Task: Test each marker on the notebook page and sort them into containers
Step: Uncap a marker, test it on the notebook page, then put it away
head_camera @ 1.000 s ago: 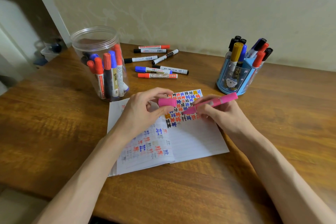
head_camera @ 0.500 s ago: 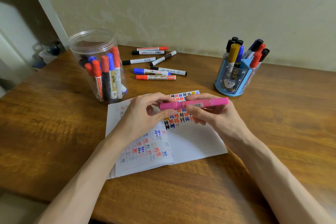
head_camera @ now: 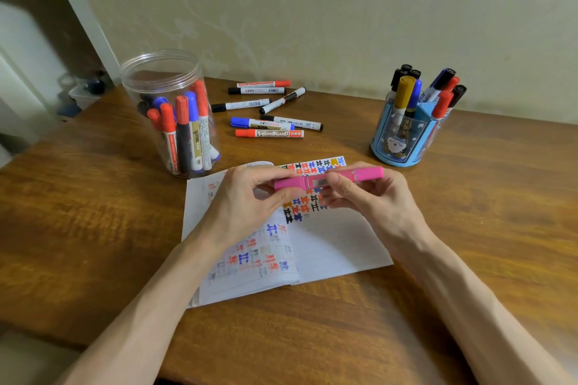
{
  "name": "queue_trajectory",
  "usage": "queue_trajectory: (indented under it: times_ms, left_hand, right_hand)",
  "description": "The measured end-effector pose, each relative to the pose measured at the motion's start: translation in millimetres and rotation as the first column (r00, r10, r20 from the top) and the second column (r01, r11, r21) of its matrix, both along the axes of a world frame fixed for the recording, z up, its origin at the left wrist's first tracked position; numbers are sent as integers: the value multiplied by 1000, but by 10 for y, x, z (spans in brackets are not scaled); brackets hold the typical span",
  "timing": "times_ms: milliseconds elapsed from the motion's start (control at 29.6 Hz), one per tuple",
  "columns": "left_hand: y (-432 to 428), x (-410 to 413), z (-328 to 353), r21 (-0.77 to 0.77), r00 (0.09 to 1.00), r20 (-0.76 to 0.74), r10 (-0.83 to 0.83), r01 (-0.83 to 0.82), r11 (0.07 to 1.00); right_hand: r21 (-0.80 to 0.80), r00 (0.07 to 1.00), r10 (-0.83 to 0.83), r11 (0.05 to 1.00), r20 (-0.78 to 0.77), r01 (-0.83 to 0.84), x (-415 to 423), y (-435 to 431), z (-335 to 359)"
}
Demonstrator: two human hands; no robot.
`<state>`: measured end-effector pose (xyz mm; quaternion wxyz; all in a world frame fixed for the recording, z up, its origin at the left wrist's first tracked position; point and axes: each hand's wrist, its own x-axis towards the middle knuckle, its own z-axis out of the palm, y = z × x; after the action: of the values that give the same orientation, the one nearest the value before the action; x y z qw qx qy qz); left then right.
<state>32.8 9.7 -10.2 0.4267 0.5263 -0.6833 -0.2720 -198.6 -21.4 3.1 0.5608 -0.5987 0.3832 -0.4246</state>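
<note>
Over the notebook (head_camera: 337,247), the left hand (head_camera: 247,206) pinches one end of a pink marker (head_camera: 362,173) and the right hand (head_camera: 375,197) grips its body. It looks capped. Next it must go in the jar (head_camera: 162,78) or the blue cup (head_camera: 403,147); more markers (head_camera: 269,133) lie behind.

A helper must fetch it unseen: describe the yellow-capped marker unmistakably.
Find the blue pen holder at the right of the wooden table. The yellow-capped marker stands in its left side, the only yellow cap among black, blue and red ones.
</note>
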Motion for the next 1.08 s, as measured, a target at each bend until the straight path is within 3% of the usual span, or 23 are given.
queue_trajectory:
  times_ms: [202,472,776,1080]
  left_hand:
    - [-1,-37,-5,21,1000,-28,-10,10,1000]
    - [-21,-1,65,9,999,-51,-9,9,1000]
    - [13,2,187,-27,925,-380,-3,-7,1000]
    - [447,392,463,-105,911,-404,77,-130,986]
  right_hand:
    - [-16,999,1,1000,-48,-1,-33,-32,-8]
    - [114,1000,7,993,21,-9,-106,-96,-6]
    - [-54,989,141,988,-38,-143,92,8,-105]
    - [-279,894,203,902,-399,-329,517,55,87]
